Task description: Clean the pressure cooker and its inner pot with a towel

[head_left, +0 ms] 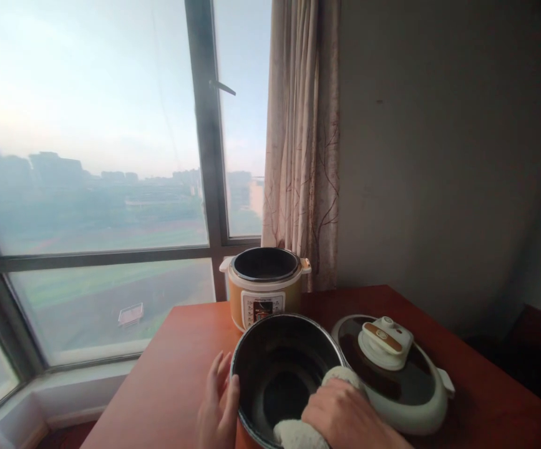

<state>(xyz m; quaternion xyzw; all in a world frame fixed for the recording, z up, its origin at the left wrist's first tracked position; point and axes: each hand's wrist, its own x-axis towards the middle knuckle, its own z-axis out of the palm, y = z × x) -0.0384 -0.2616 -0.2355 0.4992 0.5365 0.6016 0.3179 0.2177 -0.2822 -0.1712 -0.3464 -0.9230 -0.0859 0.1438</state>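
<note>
A black inner pot (pixel 246 368) is in front of me, its mouth tilted toward me. My left hand (pixel 218 402) is at the pot's left side, fingers stretched out and apart, the thumb against or very close to the rim. My right hand (pixel 340 405) is closed around a pale, fluffy cloth (pixel 298 434) at the right of the pot. Part of the cloth lies inside the pot, and another part bulges out above the hand near the rim. The pot's underside is hidden.
Behind the pot stands a yellow and white electric pressure cooker (pixel 265 287), lidless, with a control panel. Its round white lid (pixel 420 408) lies to the right on the reddish table (pixel 158 368). A window (pixel 102 187), a curtain (pixel 298 137) and a grey wall (pixel 429 156) bound the table.
</note>
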